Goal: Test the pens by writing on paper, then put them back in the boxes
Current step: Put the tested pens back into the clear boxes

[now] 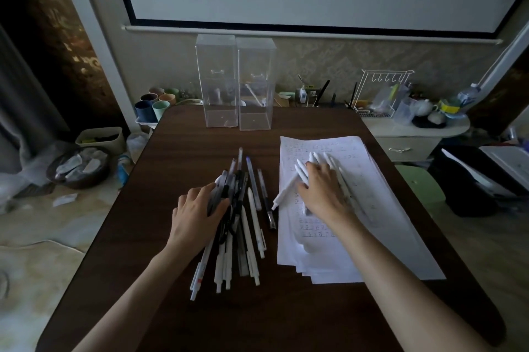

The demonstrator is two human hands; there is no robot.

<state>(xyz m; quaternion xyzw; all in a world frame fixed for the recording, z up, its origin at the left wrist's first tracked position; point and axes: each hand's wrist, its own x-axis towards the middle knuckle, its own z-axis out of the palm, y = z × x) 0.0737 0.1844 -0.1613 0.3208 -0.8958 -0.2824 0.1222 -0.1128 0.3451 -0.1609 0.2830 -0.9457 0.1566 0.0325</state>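
A heap of black, white and clear pens (pixel 240 225) lies on the dark wooden table (pixel 177 308). My left hand (pixel 197 208) rests on the heap's upper left, its fingers curled round a few dark pens. A stack of written paper sheets (pixel 372 223) lies to the right. On it lie several white pens (pixel 303 171), and my right hand (pixel 320 188) lies over them, fingers spread and curled onto them. Two tall clear boxes (pixel 237 82) stand upright at the table's far edge.
Coloured cups (pixel 156 104) stand on a stand beyond the far left corner. A white side cabinet (pixel 412 134) with a wire rack and bottles is at the far right. Bins (pixel 86 160) sit on the floor left. A green stool (pixel 420 185) is right of the table.
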